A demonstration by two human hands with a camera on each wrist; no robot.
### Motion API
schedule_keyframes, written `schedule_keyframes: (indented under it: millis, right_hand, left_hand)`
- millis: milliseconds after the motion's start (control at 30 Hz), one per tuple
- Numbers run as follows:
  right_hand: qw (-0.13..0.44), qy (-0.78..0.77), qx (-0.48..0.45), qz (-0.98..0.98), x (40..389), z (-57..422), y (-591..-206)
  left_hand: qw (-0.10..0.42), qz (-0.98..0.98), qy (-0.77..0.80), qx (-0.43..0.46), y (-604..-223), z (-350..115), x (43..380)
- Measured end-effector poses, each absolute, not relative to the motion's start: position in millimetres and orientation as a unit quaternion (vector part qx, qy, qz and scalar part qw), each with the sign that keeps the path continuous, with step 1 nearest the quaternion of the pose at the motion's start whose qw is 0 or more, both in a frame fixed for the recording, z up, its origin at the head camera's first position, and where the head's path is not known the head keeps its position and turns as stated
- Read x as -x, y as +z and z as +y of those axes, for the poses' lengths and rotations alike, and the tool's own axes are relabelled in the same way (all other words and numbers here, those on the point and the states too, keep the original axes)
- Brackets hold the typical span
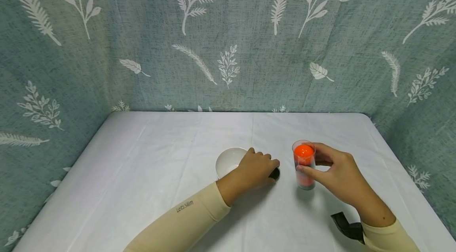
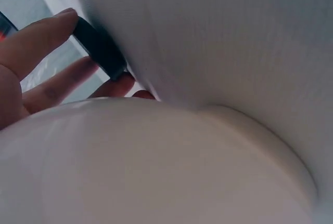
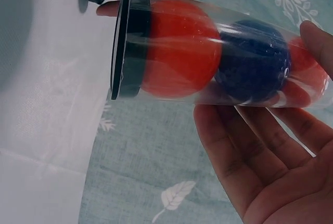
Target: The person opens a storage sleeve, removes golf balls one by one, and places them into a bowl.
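My right hand (image 1: 342,176) grips a clear plastic tube (image 1: 305,180) between thumb and fingers, holding it upright. The tube has a black base (image 3: 136,45) and a top with no lid on it. Inside are stacked an orange-red ball (image 3: 182,49), a dark blue ball (image 3: 253,61) and another orange ball (image 1: 304,152) at the mouth. My left hand (image 1: 254,170) pinches a round black cap (image 2: 101,49) close to the tabletop. A white bowl (image 1: 228,161) sits just beside that hand, its rim partly hidden behind the fingers.
A white cloth (image 1: 142,188) covers the table. Green curtains (image 1: 249,46) with a white leaf print stand behind it and along both sides. A black strap (image 1: 347,226) sticks out near my right sleeve (image 1: 388,238).
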State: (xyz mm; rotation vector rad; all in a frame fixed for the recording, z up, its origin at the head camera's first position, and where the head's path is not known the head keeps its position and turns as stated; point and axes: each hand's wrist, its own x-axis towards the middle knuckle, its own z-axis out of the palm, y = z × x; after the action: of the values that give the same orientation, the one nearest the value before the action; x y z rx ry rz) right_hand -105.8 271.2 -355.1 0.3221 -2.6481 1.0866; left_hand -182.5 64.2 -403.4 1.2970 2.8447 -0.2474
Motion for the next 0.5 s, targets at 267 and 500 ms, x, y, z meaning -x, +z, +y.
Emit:
schedule_keyframes:
  millis: [267,500]
  right_hand:
    - [0.125,0.374,-0.105,-0.913,106.3,271.4,-355.5]
    - [0.125,0.374,-0.104,-0.913,107.0,271.4,-356.9]
  left_hand:
    - [-0.008,0.906,-0.1,-0.41,-404.6,65.6,181.1]
    - [-0.012,0.908,-0.096,-0.407,-404.8,65.9,180.3]
